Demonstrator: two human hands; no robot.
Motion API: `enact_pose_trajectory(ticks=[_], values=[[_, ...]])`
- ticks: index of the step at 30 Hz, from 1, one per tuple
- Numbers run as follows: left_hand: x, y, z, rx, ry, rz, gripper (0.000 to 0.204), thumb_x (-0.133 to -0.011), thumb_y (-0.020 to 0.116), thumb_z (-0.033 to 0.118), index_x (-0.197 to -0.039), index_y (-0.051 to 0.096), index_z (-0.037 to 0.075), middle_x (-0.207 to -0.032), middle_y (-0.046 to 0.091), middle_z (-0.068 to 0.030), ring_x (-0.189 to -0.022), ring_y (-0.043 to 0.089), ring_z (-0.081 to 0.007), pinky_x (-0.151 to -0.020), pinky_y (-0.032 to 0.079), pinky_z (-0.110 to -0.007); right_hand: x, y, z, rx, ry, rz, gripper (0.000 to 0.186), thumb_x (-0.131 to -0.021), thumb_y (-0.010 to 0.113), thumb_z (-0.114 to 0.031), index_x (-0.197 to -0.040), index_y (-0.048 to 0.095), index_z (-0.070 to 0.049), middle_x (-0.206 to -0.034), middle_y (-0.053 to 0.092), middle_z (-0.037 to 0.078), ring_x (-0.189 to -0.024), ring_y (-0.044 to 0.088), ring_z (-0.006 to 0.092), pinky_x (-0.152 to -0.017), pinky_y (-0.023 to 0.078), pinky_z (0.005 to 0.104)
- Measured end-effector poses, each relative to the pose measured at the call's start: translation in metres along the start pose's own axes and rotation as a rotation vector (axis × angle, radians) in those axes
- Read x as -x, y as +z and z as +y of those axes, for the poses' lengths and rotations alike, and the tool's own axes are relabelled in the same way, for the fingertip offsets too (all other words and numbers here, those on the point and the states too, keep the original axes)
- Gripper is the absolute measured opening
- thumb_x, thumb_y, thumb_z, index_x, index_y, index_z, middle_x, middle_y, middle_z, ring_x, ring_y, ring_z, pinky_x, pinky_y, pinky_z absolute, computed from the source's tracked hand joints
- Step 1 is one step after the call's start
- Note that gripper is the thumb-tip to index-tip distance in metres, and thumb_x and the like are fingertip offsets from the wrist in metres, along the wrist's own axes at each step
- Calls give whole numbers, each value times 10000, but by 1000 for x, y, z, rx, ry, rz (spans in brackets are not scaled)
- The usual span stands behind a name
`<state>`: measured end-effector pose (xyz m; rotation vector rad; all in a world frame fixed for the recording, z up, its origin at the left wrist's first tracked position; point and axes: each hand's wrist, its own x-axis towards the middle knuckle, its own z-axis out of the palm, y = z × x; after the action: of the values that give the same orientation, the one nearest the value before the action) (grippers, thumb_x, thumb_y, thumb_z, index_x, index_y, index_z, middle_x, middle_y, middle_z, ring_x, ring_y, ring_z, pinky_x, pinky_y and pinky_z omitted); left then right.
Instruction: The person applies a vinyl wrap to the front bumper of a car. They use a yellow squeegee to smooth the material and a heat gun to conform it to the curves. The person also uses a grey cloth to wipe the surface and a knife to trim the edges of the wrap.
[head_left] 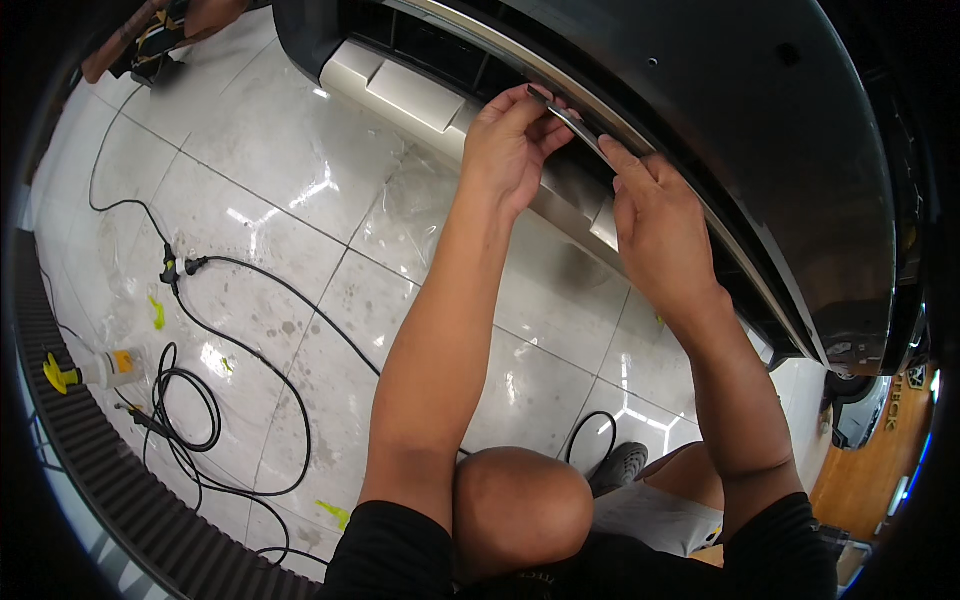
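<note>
Chrome trim strip (pixel 590 140) runs along the lower edge of a dark car bumper (pixel 760 130), and both hands work on it. The left hand (pixel 510 150) pinches the strip's loose end between thumb and fingertips, closed on it just below the bumper's grille. The right hand (pixel 660 225) presses its fingers against the strip a little farther along, gripping its edge. Below, black cables (pixel 250 330) loop over the glossy tiled floor (pixel 300 170), with a spray bottle (pixel 100 370) near the left rim.
</note>
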<state>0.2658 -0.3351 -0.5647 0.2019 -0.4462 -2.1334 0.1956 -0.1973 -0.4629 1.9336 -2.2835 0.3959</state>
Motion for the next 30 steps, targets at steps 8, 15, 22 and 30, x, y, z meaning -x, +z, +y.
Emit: enact_pose_trajectory(ticks=[8, 15, 22, 30], values=[[-3, -3, 0, -49, 15, 3, 112, -935, 552, 95, -1029, 591, 48, -965, 648, -72, -903, 635, -198, -793, 529, -318, -2, 1, 0, -9, -19, 30, 359, -881, 547, -34, -1233, 609, -62, -932, 623, 208, -819, 642, 374, -735, 519, 455], [-4, -1, 3, -56, 9, 15, 99, -918, 546, 67, -1012, 578, 55, -943, 655, -71, -839, 630, -181, -760, 538, -309, -4, 4, -1, 11, -55, 91, 320, -906, 554, -23, -1213, 635, -60, -868, 619, 177, -739, 618, 322, -688, 493, 404], [-2, 0, 3, -67, 13, 30, 96, -916, 545, 68, -1005, 572, 47, -929, 651, -69, -826, 626, -174, -758, 543, -313, -3, 3, -1, 1, -42, 71, 328, -906, 553, -19, -1221, 633, -60, -875, 617, 177, -737, 618, 312, -683, 492, 400], [0, 3, 5, -98, 43, 60, 94, -897, 553, 53, -987, 566, 29, -934, 636, -82, -821, 619, -183, -776, 544, -336, -4, -1, -5, 6, -35, 22, 367, -856, 545, -10, -1213, 624, -37, -868, 600, 198, -753, 632, 359, -697, 515, 447]])
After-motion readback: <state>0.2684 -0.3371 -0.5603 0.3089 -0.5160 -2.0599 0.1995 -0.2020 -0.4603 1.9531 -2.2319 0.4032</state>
